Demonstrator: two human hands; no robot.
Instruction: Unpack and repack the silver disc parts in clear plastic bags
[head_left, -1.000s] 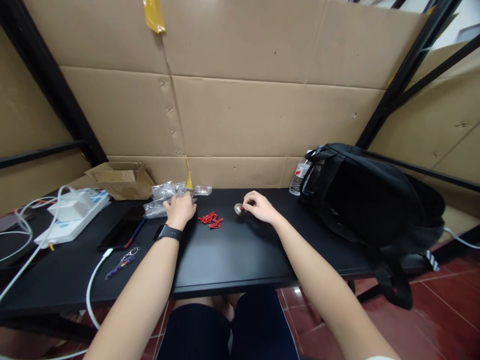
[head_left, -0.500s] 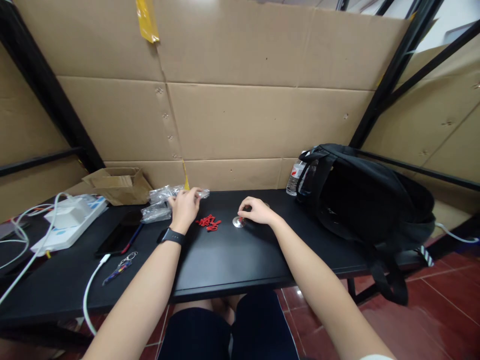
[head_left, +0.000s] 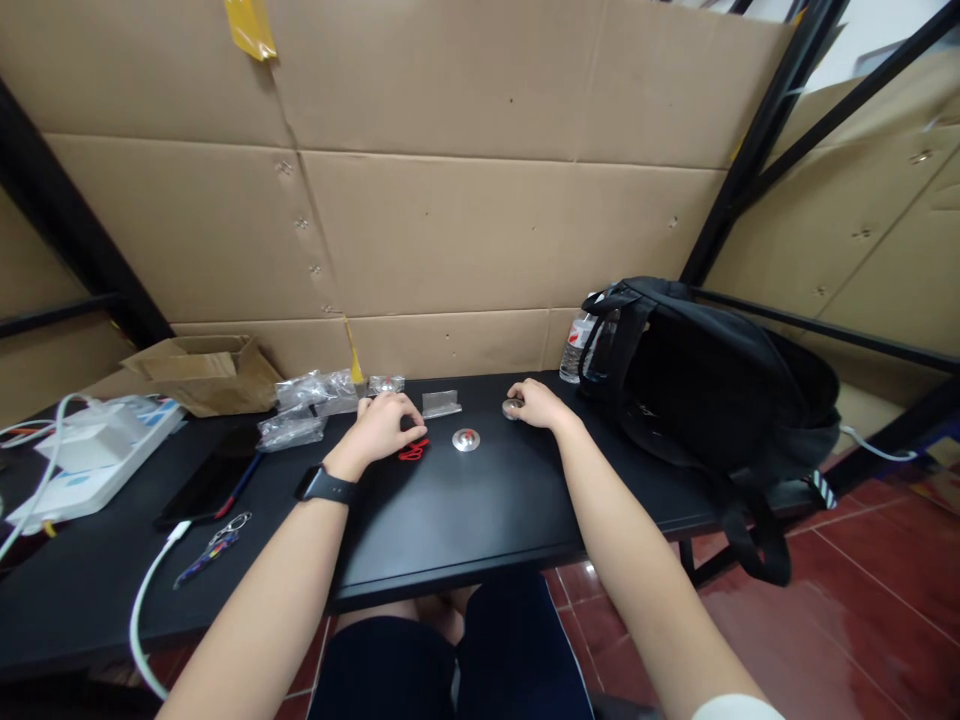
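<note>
Showing red-white bottle label [head_left: 576,336] — unreadable

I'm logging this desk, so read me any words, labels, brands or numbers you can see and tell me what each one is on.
No text can be read here.
Water bottle: red and white label, print too small and blurred.
White power strip: blue markings, unreadable.
Yellow tape on the cardboard: no legible print.
Black backpack: faint mark, too blurred to read.
Watch on the left wrist: nothing readable.
</note>
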